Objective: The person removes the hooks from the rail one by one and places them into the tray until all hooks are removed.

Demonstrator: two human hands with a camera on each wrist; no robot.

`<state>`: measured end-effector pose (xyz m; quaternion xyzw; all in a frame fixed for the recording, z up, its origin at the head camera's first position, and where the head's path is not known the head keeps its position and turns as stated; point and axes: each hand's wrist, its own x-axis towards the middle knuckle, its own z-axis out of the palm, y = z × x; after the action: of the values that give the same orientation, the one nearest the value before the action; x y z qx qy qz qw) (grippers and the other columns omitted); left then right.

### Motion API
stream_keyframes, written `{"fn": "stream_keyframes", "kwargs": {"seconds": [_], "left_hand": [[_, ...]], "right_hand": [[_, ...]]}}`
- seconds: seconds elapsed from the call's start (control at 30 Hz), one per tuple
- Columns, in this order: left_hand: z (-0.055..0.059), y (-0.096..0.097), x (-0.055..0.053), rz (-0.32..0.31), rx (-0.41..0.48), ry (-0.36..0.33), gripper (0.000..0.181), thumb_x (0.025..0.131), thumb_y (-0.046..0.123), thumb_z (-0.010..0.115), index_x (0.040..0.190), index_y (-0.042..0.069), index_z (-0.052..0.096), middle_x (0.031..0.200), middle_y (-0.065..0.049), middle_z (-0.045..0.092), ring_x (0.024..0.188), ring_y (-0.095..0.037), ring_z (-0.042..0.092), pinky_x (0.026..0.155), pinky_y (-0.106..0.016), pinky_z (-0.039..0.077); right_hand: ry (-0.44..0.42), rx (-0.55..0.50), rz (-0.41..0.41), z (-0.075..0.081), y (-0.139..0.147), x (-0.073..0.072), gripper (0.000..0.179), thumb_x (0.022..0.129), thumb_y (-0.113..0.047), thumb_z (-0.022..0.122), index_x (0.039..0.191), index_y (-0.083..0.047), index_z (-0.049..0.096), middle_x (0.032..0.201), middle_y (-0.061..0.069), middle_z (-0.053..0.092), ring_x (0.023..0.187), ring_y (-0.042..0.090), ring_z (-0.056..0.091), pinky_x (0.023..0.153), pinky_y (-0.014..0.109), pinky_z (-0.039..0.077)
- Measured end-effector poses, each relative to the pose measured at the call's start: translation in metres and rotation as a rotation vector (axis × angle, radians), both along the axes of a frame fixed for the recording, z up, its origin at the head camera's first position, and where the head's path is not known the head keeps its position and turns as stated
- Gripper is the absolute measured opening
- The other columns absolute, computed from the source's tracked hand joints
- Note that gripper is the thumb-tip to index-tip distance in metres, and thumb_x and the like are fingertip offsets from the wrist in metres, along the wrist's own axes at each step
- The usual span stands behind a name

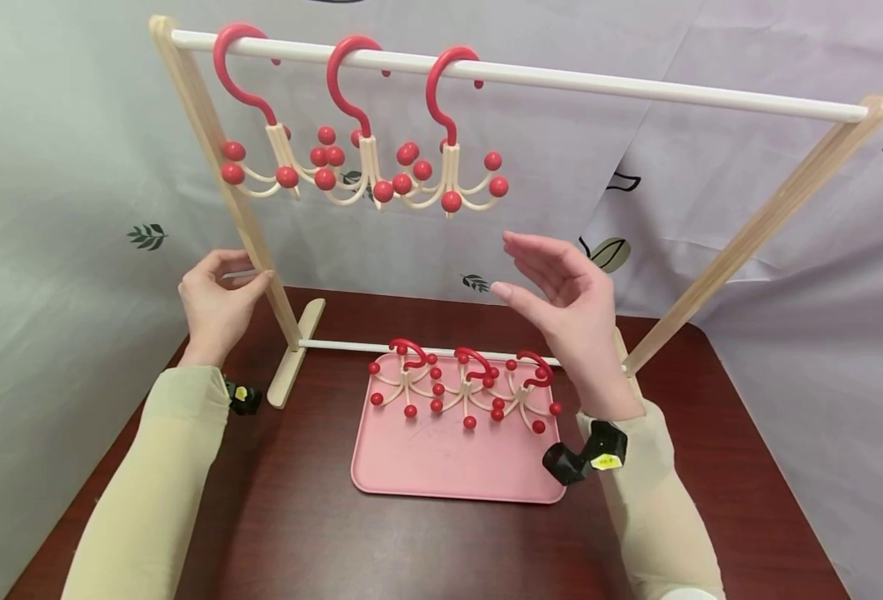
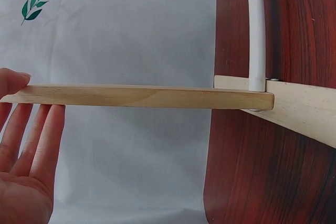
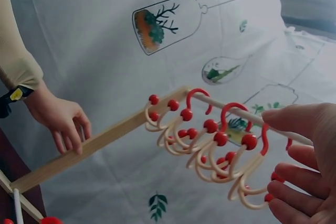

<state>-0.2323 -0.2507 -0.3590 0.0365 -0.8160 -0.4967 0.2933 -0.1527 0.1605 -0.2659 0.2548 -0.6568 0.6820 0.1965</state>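
Note:
My left hand [image 1: 220,308] pinches the left wooden post [image 2: 131,96] of a garment rack, thumb on one side and fingers on the other. My right hand [image 1: 572,312] is raised in mid-air to the right of the hanging row, thumb and fingers apart with nothing between them. Three multi-arm hangers with red hooks and red ball tips hang from the white top rail [image 1: 599,79]: a left one [image 1: 276,146], a middle one [image 1: 367,154] and a right one [image 1: 451,162], which is nearest my right hand.
On the dark wooden table [image 1: 299,517] a pink tray [image 1: 449,467] carries three more such hangers [image 1: 467,390] along its far side. The right wooden post [image 1: 756,229] slants up beyond my right hand. A white lower bar [image 1: 344,346] crosses behind the tray; patterned cloth hangs behind.

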Motion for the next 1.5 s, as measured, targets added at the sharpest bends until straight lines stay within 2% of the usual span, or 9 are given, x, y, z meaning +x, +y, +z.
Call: {"fn": "stream_keyframes", "kwargs": {"seconds": [0.33, 0.6, 0.8, 1.1, 1.33, 1.5], "left_hand": [[-0.001, -0.001, -0.001, -0.006, 0.006, 0.0, 0.035, 0.087, 0.024, 0.083, 0.117, 0.009, 0.072, 0.109, -0.005, 0.073, 0.09, -0.006, 0.07, 0.077, -0.019, 0.057], [-0.001, -0.002, -0.002, -0.009, 0.01, -0.004, 0.036, 0.087, 0.024, 0.083, 0.118, 0.009, 0.072, 0.108, -0.005, 0.072, 0.088, -0.001, 0.069, 0.077, -0.018, 0.056], [0.0, -0.001, -0.001, -0.004, 0.006, -0.003, 0.035, 0.087, 0.024, 0.083, 0.117, 0.01, 0.072, 0.109, -0.005, 0.073, 0.089, -0.002, 0.069, 0.077, -0.019, 0.057], [0.0, 0.0, 0.0, -0.004, 0.004, -0.002, 0.035, 0.087, 0.024, 0.083, 0.117, 0.01, 0.072, 0.109, -0.006, 0.073, 0.089, -0.002, 0.069, 0.078, -0.019, 0.057], [0.001, 0.0, 0.0, -0.008, 0.009, -0.001, 0.035, 0.087, 0.024, 0.083, 0.118, 0.01, 0.072, 0.109, -0.006, 0.073, 0.088, -0.001, 0.069, 0.078, -0.018, 0.056], [0.001, 0.0, 0.0, -0.011, 0.01, 0.004, 0.034, 0.088, 0.023, 0.082, 0.118, 0.01, 0.072, 0.109, -0.006, 0.073, 0.088, 0.0, 0.069, 0.078, -0.018, 0.056]], "right_hand": [[0.003, -0.135, -0.017, 0.031, 0.013, -0.013, 0.043, 0.081, 0.011, 0.079, 0.122, 0.001, 0.07, 0.125, 0.018, 0.068, 0.12, 0.032, 0.062, 0.108, 0.042, 0.045], [0.012, -0.12, -0.07, 0.056, 0.011, -0.024, 0.039, 0.082, 0.006, 0.08, 0.12, -0.001, 0.071, 0.123, 0.016, 0.069, 0.118, 0.029, 0.063, 0.107, 0.039, 0.046], [-0.003, -0.108, -0.058, 0.069, 0.0, -0.029, 0.038, 0.082, 0.004, 0.081, 0.118, -0.001, 0.072, 0.121, 0.014, 0.07, 0.117, 0.028, 0.064, 0.106, 0.038, 0.047], [-0.011, -0.011, -0.063, 0.077, -0.014, -0.032, 0.037, 0.082, 0.002, 0.082, 0.118, -0.001, 0.072, 0.118, 0.012, 0.07, 0.115, 0.024, 0.066, 0.105, 0.036, 0.047], [-0.03, 0.008, -0.064, 0.075, -0.017, -0.048, 0.04, 0.082, -0.001, 0.084, 0.12, -0.003, 0.072, 0.121, 0.01, 0.07, 0.117, 0.025, 0.065, 0.105, 0.035, 0.048], [-0.039, 0.017, -0.054, 0.079, -0.026, -0.048, 0.039, 0.083, -0.002, 0.083, 0.12, -0.002, 0.071, 0.12, 0.01, 0.07, 0.116, 0.026, 0.065, 0.104, 0.034, 0.048]]}}
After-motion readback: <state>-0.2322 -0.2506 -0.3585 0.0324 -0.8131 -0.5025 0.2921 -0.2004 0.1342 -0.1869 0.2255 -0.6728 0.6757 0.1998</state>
